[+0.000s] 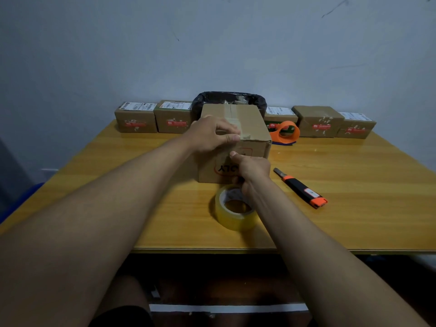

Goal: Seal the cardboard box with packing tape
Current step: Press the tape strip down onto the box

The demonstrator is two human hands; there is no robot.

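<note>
Tape roll (234,208) lies before the box (250,128), knife (300,188) beside.

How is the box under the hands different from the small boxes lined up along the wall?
The box in front is larger than the small boxes and stands mid-table under both hands; they sit untouched in a row at the back. They carry white labels on top and red stickers in front; its top shows only tape. All are brown cardboard.
</note>
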